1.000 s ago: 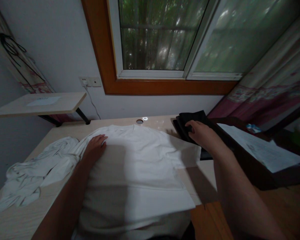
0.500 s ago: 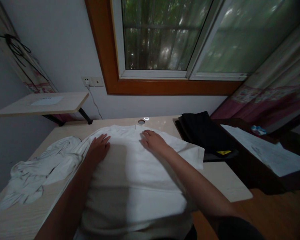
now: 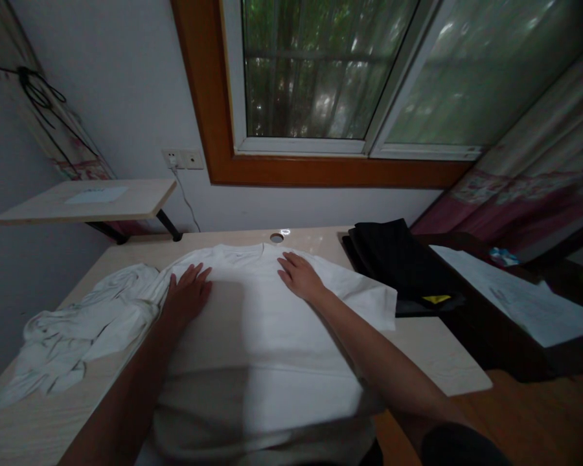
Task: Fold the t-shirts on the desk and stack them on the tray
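- Beneath both hands, a white shirt [image 3: 267, 317] lies spread on a pale table [image 3: 449, 356], its collar [image 3: 243, 254] at the far side, between and slightly beyond the fingertips.
- On the shirt's left shoulder area, the left hand [image 3: 189, 291] rests palm down, its fingers a little apart and gripping nothing.
- Near the collar's right side, the right hand [image 3: 301, 274] lies palm down on the fabric, its fingers loosely parted, clamped on nothing.
- To the left of the left hand, a rumpled heap of whitish cloth [image 3: 90, 317] sits against the shirt; exactly where one ends and the other begins, I cannot tell.
- Right of the right hand, beyond the short sleeve [image 3: 376, 303], lies a folded black stack [image 3: 388, 259] with a yellow patch [image 3: 437, 299] at its near end.
- Just beyond the right hand's fingertips, a round hole [image 3: 276, 238] pierces the table.
- Well past the left hand, a raised shelf [image 3: 148, 194] bears a sheet of paper [image 3: 97, 195].
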The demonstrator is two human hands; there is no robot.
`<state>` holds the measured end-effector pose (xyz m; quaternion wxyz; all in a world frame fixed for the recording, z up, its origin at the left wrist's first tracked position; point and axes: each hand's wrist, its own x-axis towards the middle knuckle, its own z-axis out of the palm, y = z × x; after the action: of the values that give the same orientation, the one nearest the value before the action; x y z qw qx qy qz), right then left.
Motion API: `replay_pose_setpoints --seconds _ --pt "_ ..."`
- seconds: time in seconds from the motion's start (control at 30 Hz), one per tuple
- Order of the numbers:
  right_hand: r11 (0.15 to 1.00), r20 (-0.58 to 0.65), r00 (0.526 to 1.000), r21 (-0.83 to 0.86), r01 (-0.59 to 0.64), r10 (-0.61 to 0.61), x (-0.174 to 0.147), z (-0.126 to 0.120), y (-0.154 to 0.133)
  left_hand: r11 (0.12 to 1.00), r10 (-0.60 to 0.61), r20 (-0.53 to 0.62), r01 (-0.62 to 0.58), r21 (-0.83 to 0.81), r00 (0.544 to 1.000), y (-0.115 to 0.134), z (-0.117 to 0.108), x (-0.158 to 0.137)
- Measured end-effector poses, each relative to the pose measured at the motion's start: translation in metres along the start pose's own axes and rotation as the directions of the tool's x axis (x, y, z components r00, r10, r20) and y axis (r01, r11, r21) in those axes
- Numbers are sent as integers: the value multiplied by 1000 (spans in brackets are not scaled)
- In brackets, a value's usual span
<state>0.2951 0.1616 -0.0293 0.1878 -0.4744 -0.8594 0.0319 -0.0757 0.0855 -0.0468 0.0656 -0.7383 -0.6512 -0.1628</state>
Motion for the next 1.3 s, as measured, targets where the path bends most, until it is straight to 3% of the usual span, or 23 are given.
replay_pose_setpoints --seconds 0.33,0.6,0.7,0.87,1.1,1.3 --pt "996 -108 994 -84 -12 3 -35 -10 34 990 -74 103 61 124 992 6 -7 -8" --pt "995 -76 997 -101 0 -8 -14 -10 29 989 -83 117 68 131 990 23 -11 28" --pt "995 -73 997 -102 12 -19 5 -7 20 987 -135 76 127 103 988 37 -3 51" --pt "993 -86 996 -114 -27 17 32 9 5 979 -185 -98 192 68 978 52 20 75" --pt "995 -92 995 -79 -55 48 31 19 -2 985 -139 -137 151 82 981 44 34 67" --pt "999 -84 996 -50 -11 6 10 6 9 988 -121 -17 122 98 993 38 19 55"
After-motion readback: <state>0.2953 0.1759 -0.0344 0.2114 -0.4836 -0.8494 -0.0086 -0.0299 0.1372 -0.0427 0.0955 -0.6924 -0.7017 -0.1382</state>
